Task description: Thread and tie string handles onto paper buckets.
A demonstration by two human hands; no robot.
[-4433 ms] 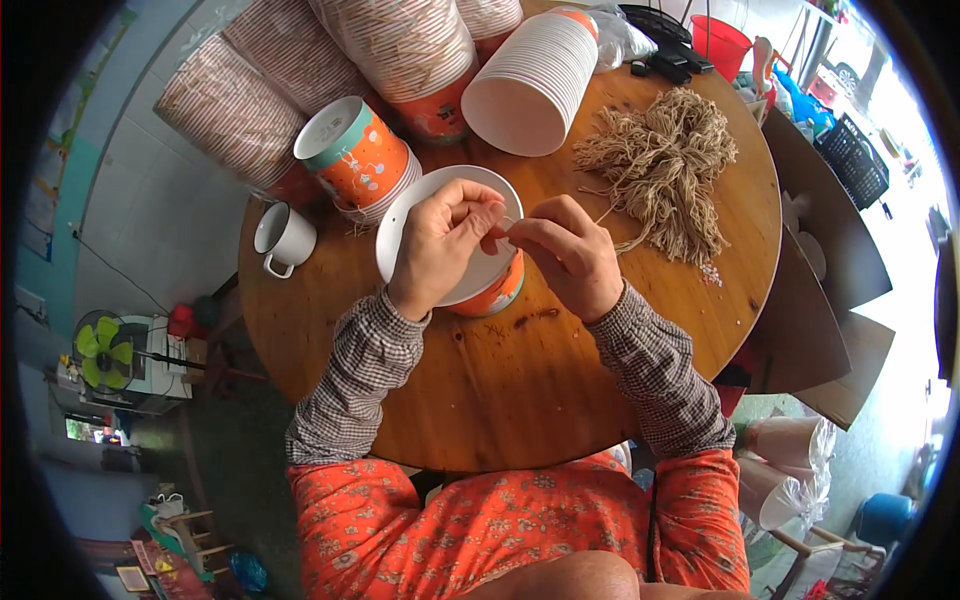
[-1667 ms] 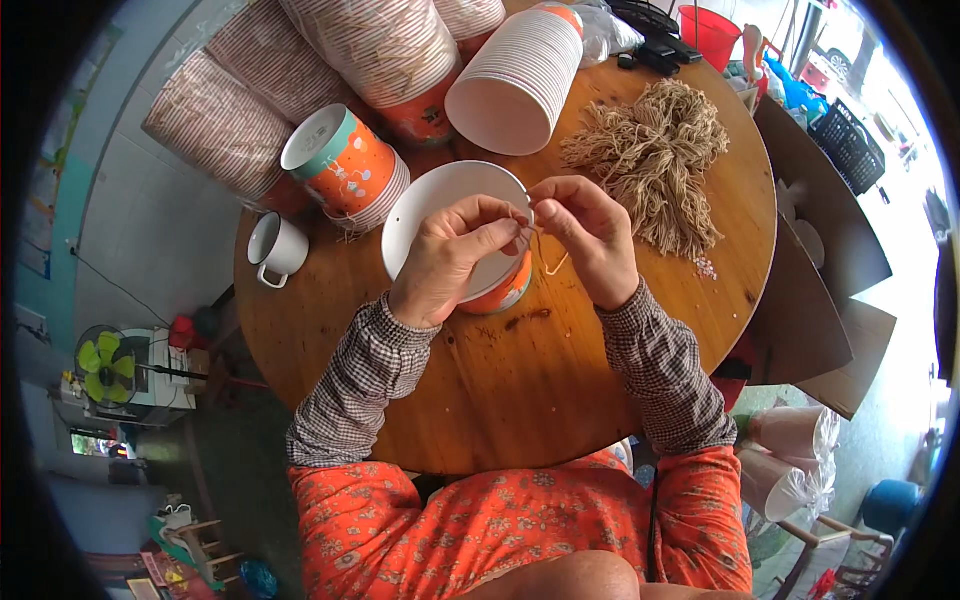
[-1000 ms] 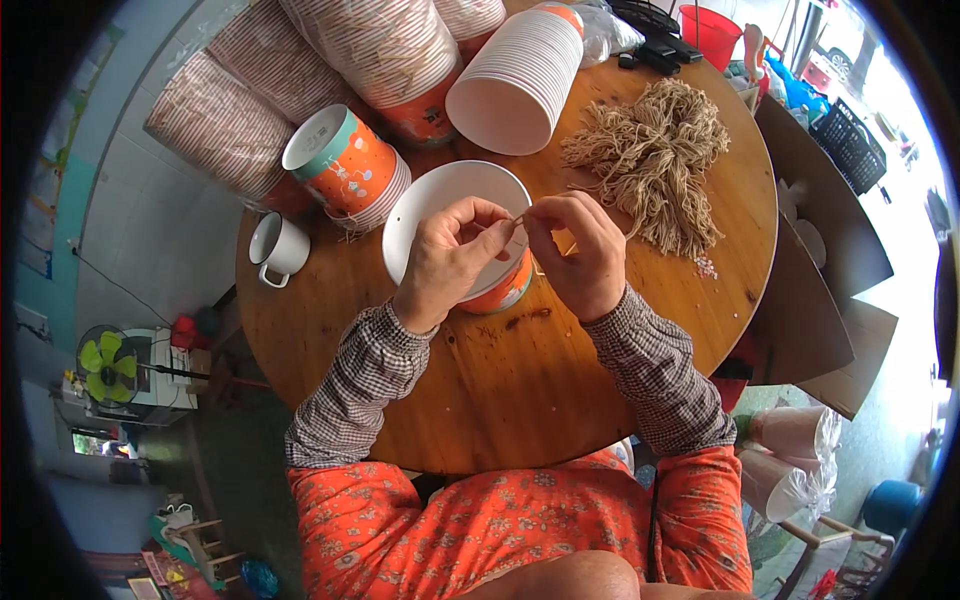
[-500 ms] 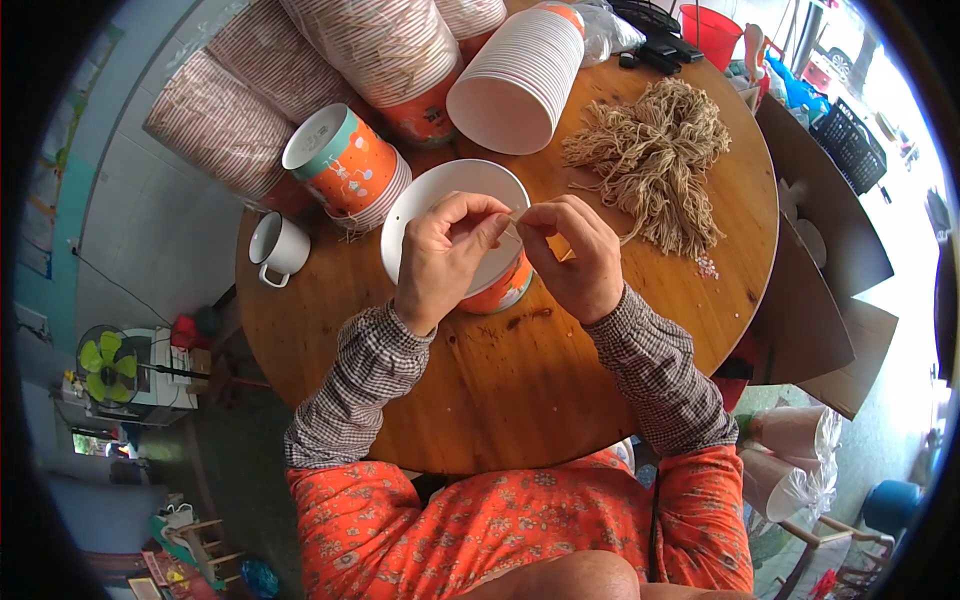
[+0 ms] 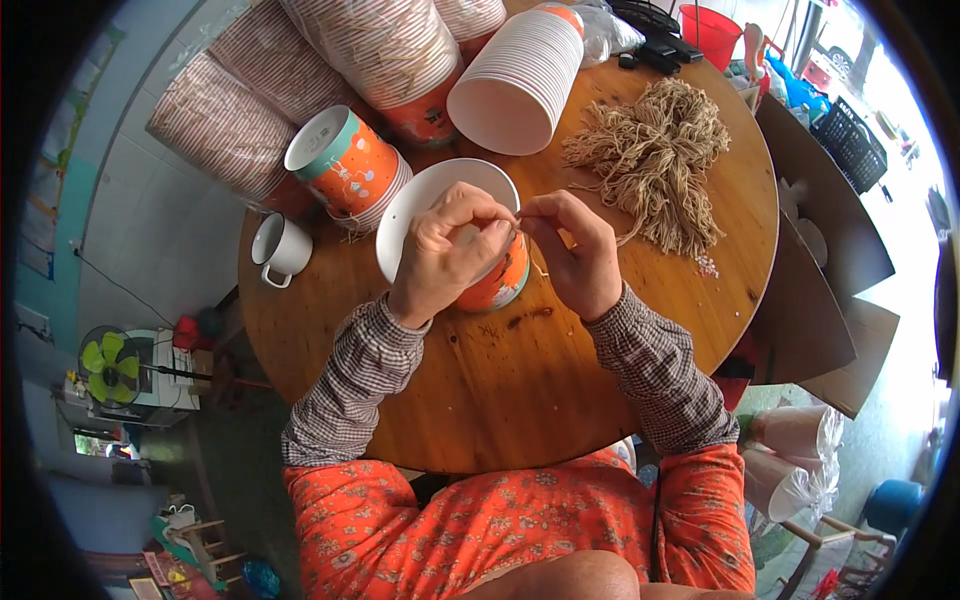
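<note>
A paper bucket [image 5: 497, 287], white inside with an orange and teal printed outside, stands under my hands, its mouth tilted up toward me. A small dark hole shows in its wall. Over its right rim, my left hand [image 5: 447, 258] and my right hand [image 5: 577, 255] meet fingertip to fingertip. Both pinch a thin tan cord [image 5: 541, 268], part of which hangs below the right fingers. The fingers hide most of the cord; whether it passes through the bucket cannot be made out. A heap of similar tan cords [image 5: 660, 165] lies to the right.
Upside-down orange buckets [image 5: 355, 170] are stacked at the left, beside a white mug [image 5: 282, 250]. Nested white buckets [image 5: 515, 95] lie at the back, near tall wrapped stacks [image 5: 370, 50]. Cardboard flaps [image 5: 815, 290] stand right of the round wooden table [image 5: 480, 400].
My fingertips have closed in on each other, and the cord between them is drawn in. The bucket has shifted slightly left.
</note>
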